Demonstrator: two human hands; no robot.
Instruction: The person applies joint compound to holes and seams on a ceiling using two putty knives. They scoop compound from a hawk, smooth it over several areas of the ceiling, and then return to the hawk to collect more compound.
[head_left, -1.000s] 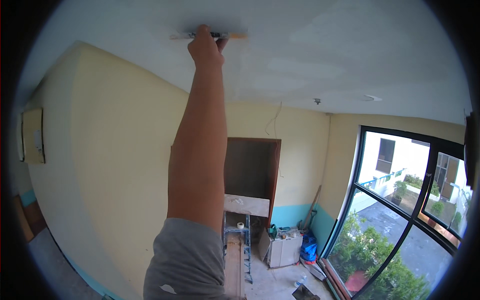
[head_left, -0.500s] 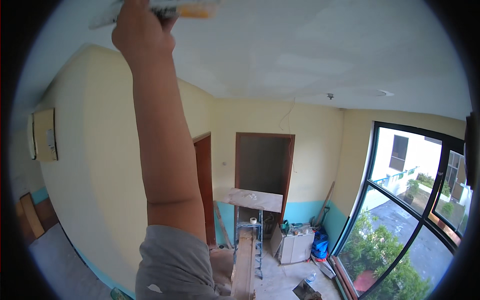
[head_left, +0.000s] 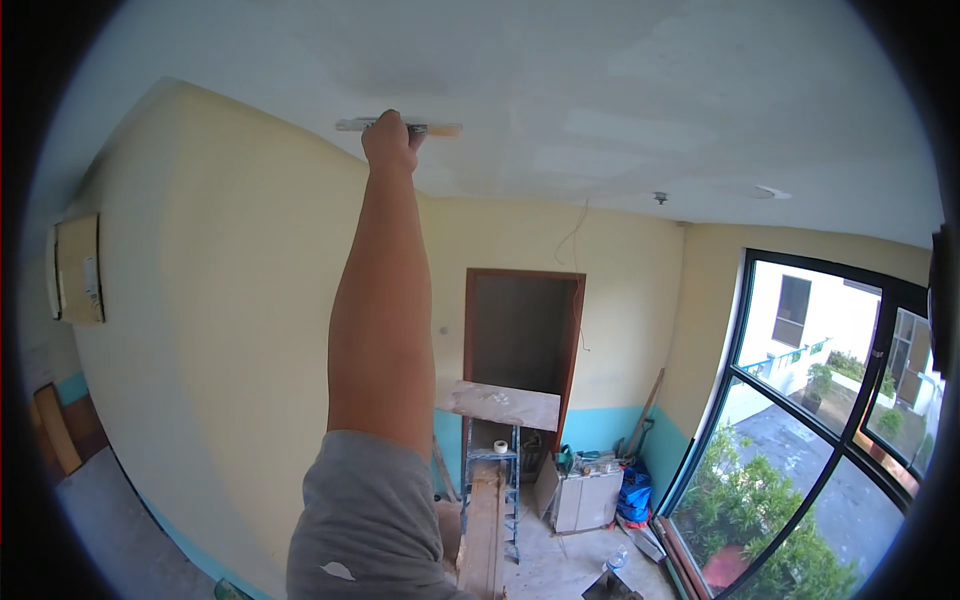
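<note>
My left arm, in a grey sleeve, is stretched up toward the white ceiling (head_left: pixel 600 90). In the closed fist of my left hand (head_left: pixel 388 146) is a plastering trowel (head_left: pixel 440 130), its long flat blade seen nearly edge-on. The blade reaches out on both sides of the fist, pale at the left and orange-tan at the right. It lies up at the ceiling, near the top of the cream wall; whether it touches all along cannot be made out. Paler patches show on the ceiling to its right. My right hand is out of the picture.
Below stand a stepladder (head_left: pixel 513 500), a pale board (head_left: pixel 505 404) and a long plank (head_left: pixel 484 530). A white cabinet (head_left: pixel 584 497) with tools on top and a blue bag (head_left: pixel 634 494) are near the large black-framed window (head_left: pixel 855 435). Loose wire (head_left: pixel 577 235) hangs from the ceiling.
My left hand with the trowel has moved away from me and to the right along the ceiling, from the top edge of the picture. The view has shifted slightly.
</note>
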